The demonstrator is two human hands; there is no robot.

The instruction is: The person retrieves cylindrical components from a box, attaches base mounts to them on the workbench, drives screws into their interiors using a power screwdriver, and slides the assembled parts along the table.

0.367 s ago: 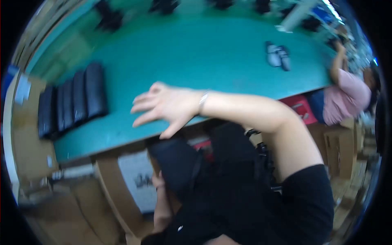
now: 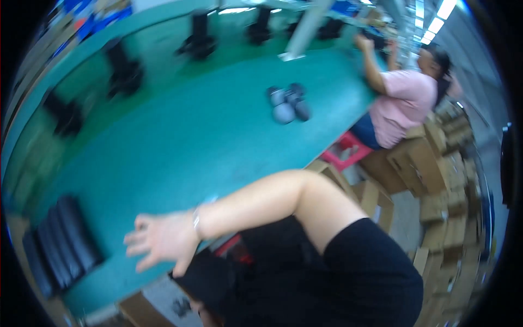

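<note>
The right hand [image 2: 163,240] is held out, palm down as far as can be judged, over the front edge of the green table [image 2: 180,141] in the lower left of the frame. Its fingers are spread and nothing is grasped. Of the left hand [image 2: 200,312], only a part is shown at the lower edge, beside a carton [image 2: 143,312] with a white printed panel; whether anything is gripped by it cannot be told.

Nearest to the right hand, a row of black padded pieces [image 2: 62,242] is seen at the far lower left, just beyond the fingertips and apparently untouched. They are laid side by side, probably so that little room is taken up and each can be lifted singly.

A grey-and-black pair of shoes [image 2: 287,103] is set together at upper centre, perhaps to be kept matched. Black objects [image 2: 199,38] are spaced along the table's far side, too blurred to be identified. At upper right, a co-worker in pink [image 2: 408,98] is seated on a red stool [image 2: 346,155].
</note>
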